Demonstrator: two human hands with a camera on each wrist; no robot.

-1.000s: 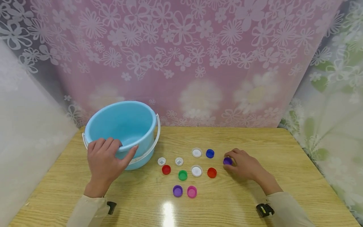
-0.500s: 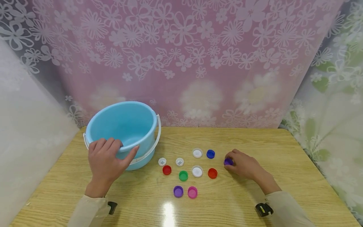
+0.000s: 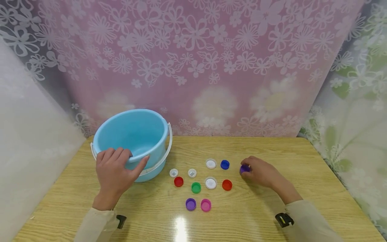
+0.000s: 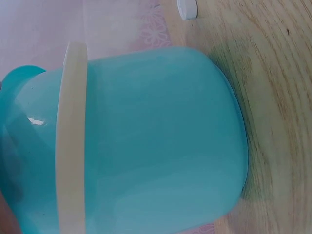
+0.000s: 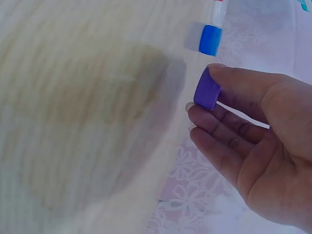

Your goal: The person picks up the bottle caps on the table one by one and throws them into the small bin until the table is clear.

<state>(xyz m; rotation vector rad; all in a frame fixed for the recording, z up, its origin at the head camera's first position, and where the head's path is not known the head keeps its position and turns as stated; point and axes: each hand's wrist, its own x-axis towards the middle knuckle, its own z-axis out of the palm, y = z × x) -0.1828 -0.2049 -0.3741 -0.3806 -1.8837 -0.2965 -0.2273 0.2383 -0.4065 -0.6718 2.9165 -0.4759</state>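
- One purple cap (image 3: 244, 170) is sitting in the right hand (image 3: 260, 172), which is pinching it by its side between thumb and fingers; whether it is touching the counter (image 3: 151, 215), I cannot tell.
- That cap is lying at the right end of the spread, while the blue bucket (image 3: 136, 129) is standing at the left end, so the loose caps are resting between the two; the left hand (image 3: 115, 174) is the nearer one to the bucket.
- Being a round, shallow disc, the pinched cap is offering no long axis.
- The left hand is gripping the bucket's near rim, fingers curling over into the mouth, thumb lying outside.
- The bucket is opening upward, its inner wall showing; rim and hand are hiding part of the floor, so I am not naming any contents. A white handle (image 3: 169, 143) is hanging around it.
- Just left of the pinched cap, a blue cap (image 3: 225, 164) and a red cap (image 3: 227, 185) are resting.
- Farther left, a green cap (image 3: 196, 188), a pink cap (image 3: 206, 205), a second purple cap (image 3: 190, 204), a second red cap (image 3: 178, 182) and several white caps (image 3: 211, 183) are lying well apart from the right hand.
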